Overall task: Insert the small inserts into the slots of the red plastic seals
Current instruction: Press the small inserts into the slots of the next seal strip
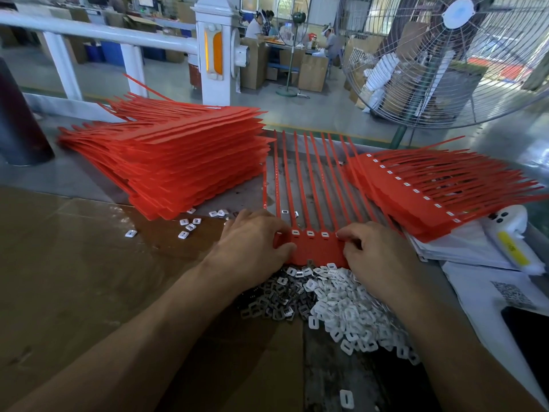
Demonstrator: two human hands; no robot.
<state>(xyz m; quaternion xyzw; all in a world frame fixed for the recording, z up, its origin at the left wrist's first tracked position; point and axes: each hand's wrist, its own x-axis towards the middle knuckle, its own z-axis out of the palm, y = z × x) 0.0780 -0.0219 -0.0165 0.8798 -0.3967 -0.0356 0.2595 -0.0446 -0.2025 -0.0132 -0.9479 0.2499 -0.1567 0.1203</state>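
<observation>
Seals in red plastic fill the bench, and how they lie seems to follow the flow of the work. On the left a tall stack of seals (pixel 178 162) lies flat with no white showing in its heads, so it is probably the supply still to be fitted. A few loose inserts (pixel 187 226) are scattered on the brown cardboard (pixel 74 263) just in front of it.

In the middle, one sheet of joined seals (pixel 316 248) lies with its tails pointing away from the person. The left hand (pixel 252 242) grips its left end, thumb curled onto the red edge, likely to keep it from sliding. Three white inserts already sit in the slots between the hands. The right hand (pixel 374 251) has its fingers curled at the next slot, seemingly pressing an insert home; the insert itself is hidden. A heap of inserts (pixel 335 301) lies right below the sheet, within easy reach.

On the right, a fanned pile of finished seals (pixel 430 197) shows white inserts along its heads. Beside it lies a white device with a yellow label (pixel 512 248), and a paper with a QR code (pixel 511 295); the writing is too blurred to read.
</observation>
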